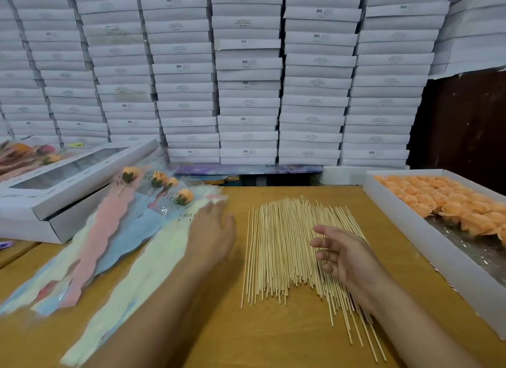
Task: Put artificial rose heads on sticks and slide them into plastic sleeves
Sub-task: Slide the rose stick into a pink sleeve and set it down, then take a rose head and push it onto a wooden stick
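On the wooden table (273,337) a spread pile of thin wooden sticks (284,247) lies in the middle. The right hand (342,255) hovers over the pile's right side, fingers loosely spread and holding nothing. The left hand (212,230) lies flat, fingers straight, on the top end of a pale plastic sleeve (131,285) just left of the sticks. Further left, sleeved roses (157,185) in pastel wrappers fan out beside a white window box (63,175). A white tray (427,233) at the right holds orange rose heads (449,200). Stacked white boxes (246,74) fill the background.

sticks (287,247) fanned flat, sleeved roses (153,203) left
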`<act>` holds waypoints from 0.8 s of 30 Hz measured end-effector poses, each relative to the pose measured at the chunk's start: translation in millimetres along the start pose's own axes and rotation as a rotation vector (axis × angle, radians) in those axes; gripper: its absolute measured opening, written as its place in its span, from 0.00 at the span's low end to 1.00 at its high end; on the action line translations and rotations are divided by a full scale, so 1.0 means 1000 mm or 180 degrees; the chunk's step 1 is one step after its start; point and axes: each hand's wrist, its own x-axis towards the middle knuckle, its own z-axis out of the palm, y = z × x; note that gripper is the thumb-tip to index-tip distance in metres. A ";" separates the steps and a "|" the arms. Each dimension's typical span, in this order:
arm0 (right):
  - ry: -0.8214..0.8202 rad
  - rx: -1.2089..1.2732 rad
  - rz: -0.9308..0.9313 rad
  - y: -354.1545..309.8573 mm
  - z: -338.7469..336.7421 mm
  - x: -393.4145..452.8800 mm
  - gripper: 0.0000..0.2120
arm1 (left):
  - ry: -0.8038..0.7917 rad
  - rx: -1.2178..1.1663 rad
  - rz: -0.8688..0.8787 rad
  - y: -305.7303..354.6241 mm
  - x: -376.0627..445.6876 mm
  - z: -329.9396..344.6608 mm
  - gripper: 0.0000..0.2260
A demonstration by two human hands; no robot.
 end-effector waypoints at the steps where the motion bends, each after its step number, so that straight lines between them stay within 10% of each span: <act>1: 0.0008 -0.0004 0.0000 0.000 0.000 0.000 0.11 | -0.0195 0.0038 0.0054 0.010 -0.005 0.013 0.22; 10: 0.0115 -0.0235 -0.0058 -0.002 0.000 -0.002 0.10 | -0.1328 0.0211 0.0140 0.022 -0.033 0.066 0.27; 20: 0.1351 -0.3406 -0.0834 -0.064 -0.060 -0.017 0.17 | -0.1482 0.0167 0.0217 0.019 -0.032 0.065 0.27; 24: 0.2093 -0.4265 -0.0314 -0.109 -0.129 -0.006 0.15 | -0.1436 0.0106 0.0204 0.019 -0.032 0.065 0.28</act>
